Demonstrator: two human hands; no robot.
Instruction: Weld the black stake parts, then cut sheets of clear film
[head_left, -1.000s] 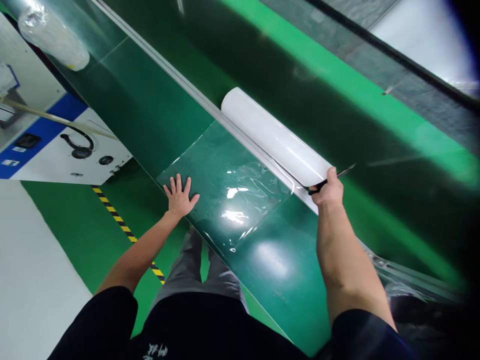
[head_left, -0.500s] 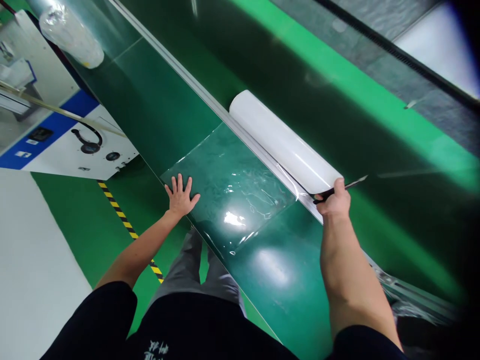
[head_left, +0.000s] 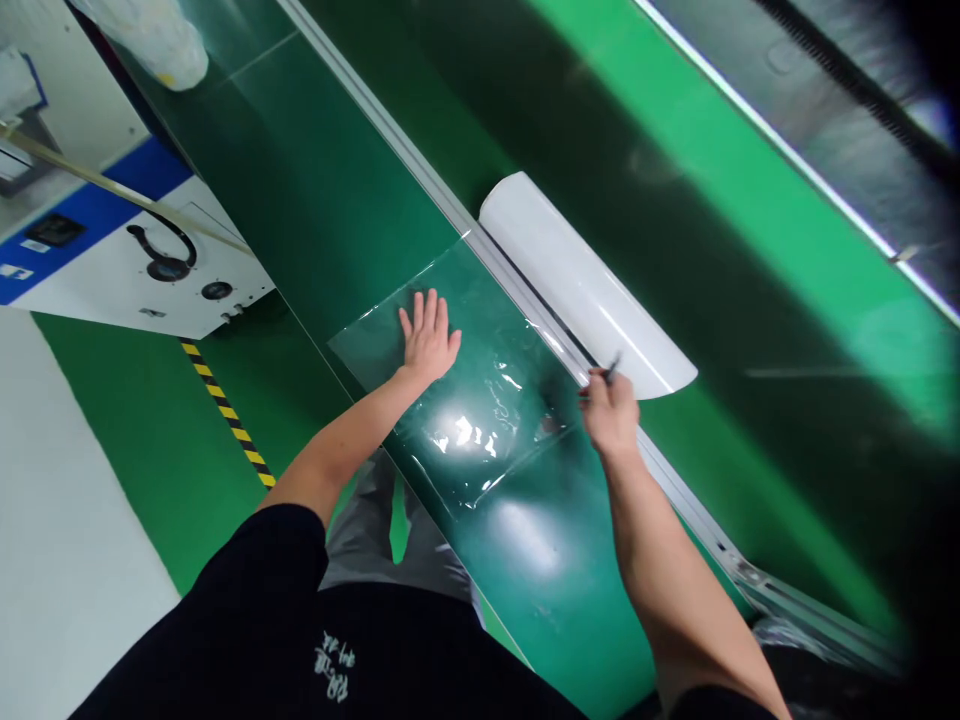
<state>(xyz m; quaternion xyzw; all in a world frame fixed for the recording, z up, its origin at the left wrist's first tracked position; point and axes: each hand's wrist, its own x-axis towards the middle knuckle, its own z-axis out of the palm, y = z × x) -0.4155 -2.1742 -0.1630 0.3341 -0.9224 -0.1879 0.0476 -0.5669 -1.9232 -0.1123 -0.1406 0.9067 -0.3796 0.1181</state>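
Note:
A white roll of clear film (head_left: 585,285) lies along a metal rail (head_left: 525,300) on a dark green table (head_left: 555,560). A sheet of the film (head_left: 480,390) is pulled out flat over the table towards me. My left hand (head_left: 427,340) lies flat on the sheet's far left part, fingers stretched out. My right hand (head_left: 611,415) is closed round a thin dark blade tool (head_left: 613,368) at the rail, where the sheet leaves the roll near its right end.
A white and blue machine cabinet (head_left: 127,260) stands at the left beyond the table edge. Yellow-black hazard tape (head_left: 225,415) runs over the green floor below it. A bundle of crumpled film (head_left: 150,40) lies at the table's far left. A bright green strip (head_left: 720,180) runs beyond the roll.
My left hand slid further onto the sheet, towards the roll. My right hand moved left along the rail with the blade, from past the roll's end to the sheet's edge. The view swung.

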